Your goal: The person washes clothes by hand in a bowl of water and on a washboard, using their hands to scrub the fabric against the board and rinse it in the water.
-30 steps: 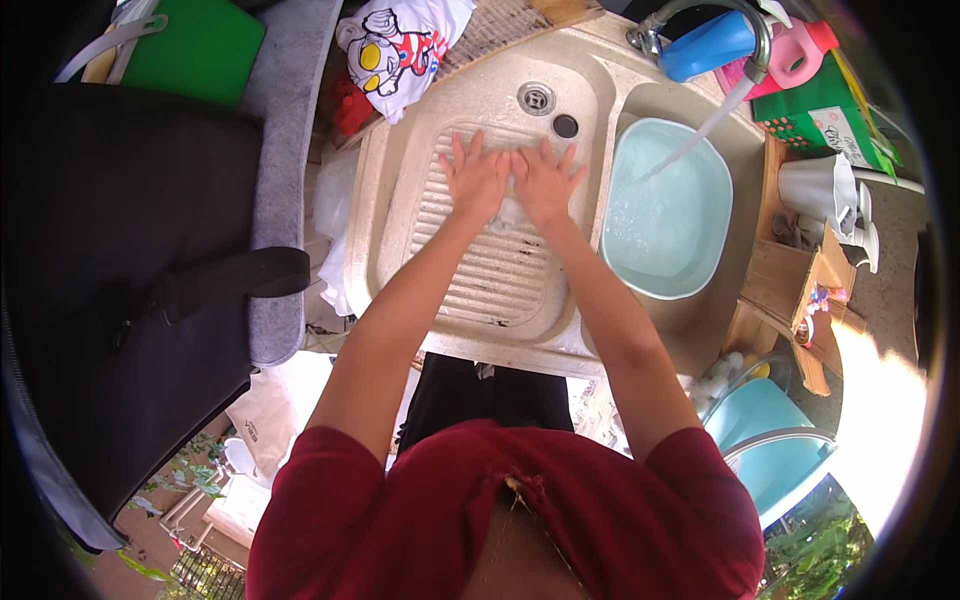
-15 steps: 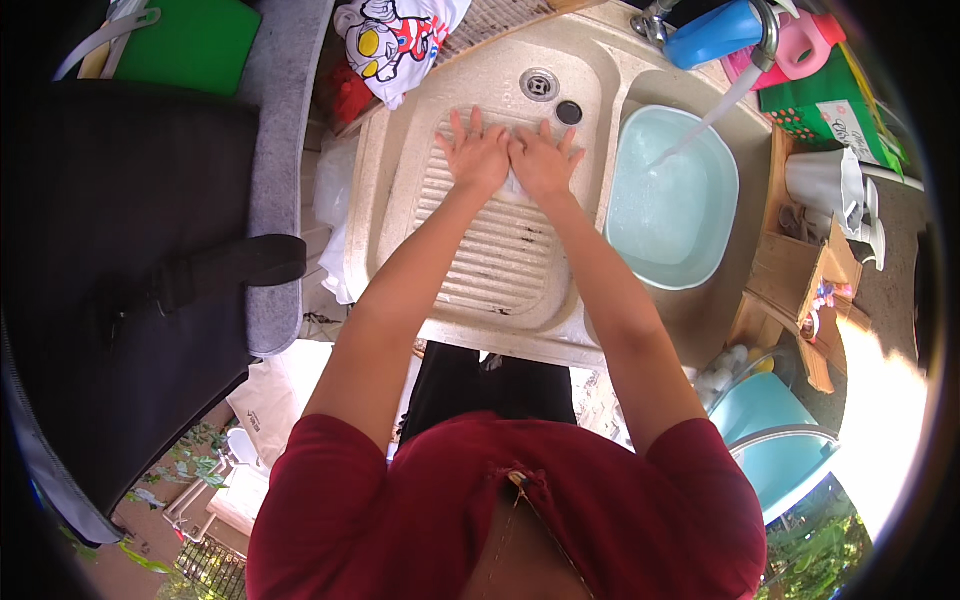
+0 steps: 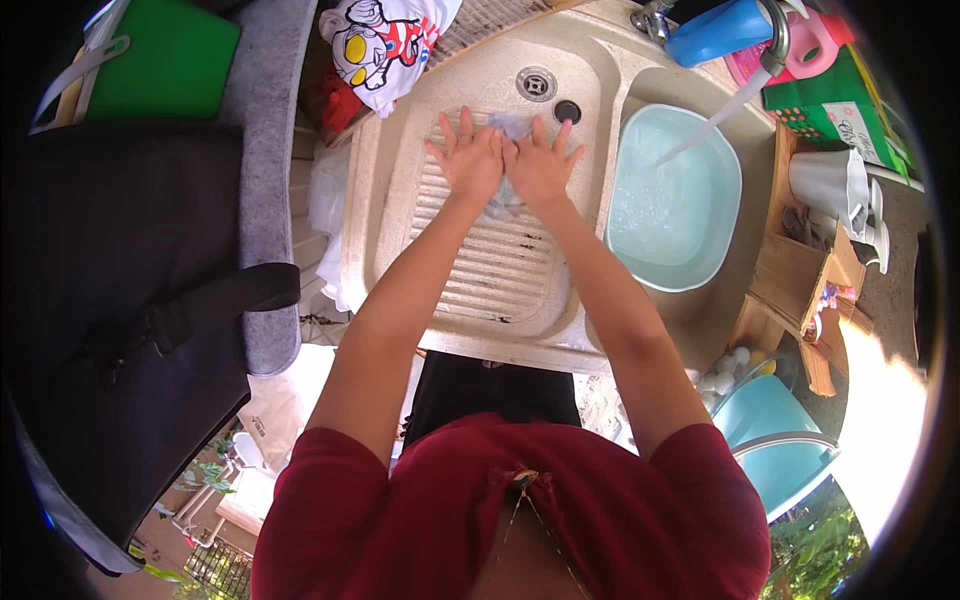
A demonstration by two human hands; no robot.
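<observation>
Side by side on the ribbed drainboard point(image 3: 465, 275) of a beige sink, my two hands press down with their thumbs touching. Fingers are spread on my left hand point(image 3: 473, 165). My right hand point(image 3: 541, 168) lies flat too, its fingers also apart. Beneath and between them is a thin, pale grey-blue wet cloth point(image 3: 508, 126). It shows beyond the thumbs and again near the wrists; my palms hide the rest, so its exact kind is unclear. A metal drain point(image 3: 536, 84) and a round black cap point(image 3: 567, 111) lie just past my fingertips.
Water runs from a tap point(image 3: 775, 50) into a pale-blue basin point(image 3: 738, 205) in the right-hand bowl. Behind stand a blue bottle point(image 3: 712, 35) and a pink jug point(image 3: 815, 48). A printed white cloth point(image 3: 385, 50) lies upper left. Cardboard point(image 3: 785, 275) and a teal bucket point(image 3: 775, 415) are right.
More of the pale cloth now shows beyond my thumbs and by my wrists. My hands stay pressed on the drainboard, with slight shifts. The view has moved a little.
</observation>
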